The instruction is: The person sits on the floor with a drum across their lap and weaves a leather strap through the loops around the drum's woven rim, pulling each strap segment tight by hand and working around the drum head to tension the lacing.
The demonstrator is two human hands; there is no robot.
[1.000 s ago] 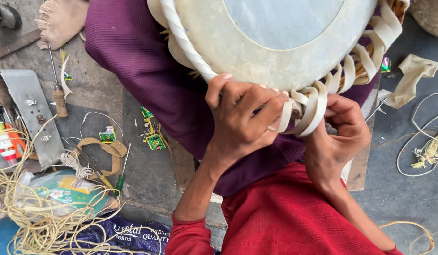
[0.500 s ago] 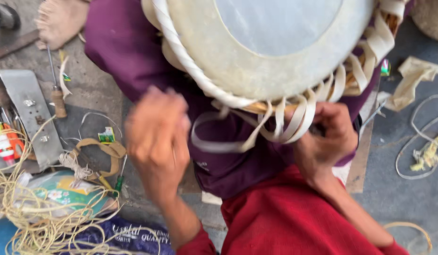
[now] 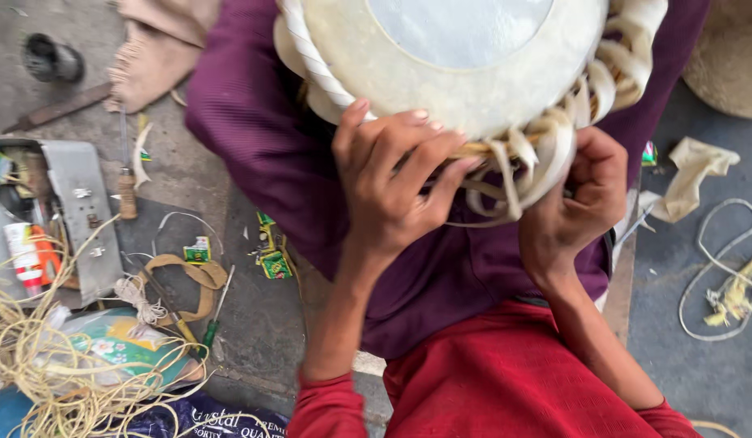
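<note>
A round hand drum [image 3: 465, 73] with a pale skin head and a braided white rim rests on my lap, over purple cloth [image 3: 254, 138]. Cream leather straps [image 3: 546, 154] run down its near edge. My left hand [image 3: 392, 182] grips the drum's near rim, fingers spread over the lacing. At the right of the rim my right hand [image 3: 575, 203] is closed around the straps. Red sleeves cover both forearms.
On the floor at left lie an open metal toolbox [image 3: 76, 211], a wooden-handled tool [image 3: 126, 191], a green-handled screwdriver [image 3: 214, 320], a tan strap loop [image 3: 189, 280], tangled yellow cord [image 3: 60, 373] and small green wrappers [image 3: 270, 259]. White cord [image 3: 717, 284] and a cloth scrap [image 3: 692, 174] lie right.
My left hand had swung away from the drum down to the left; it is now back on the near rim. The right hand stayed on the straps.
</note>
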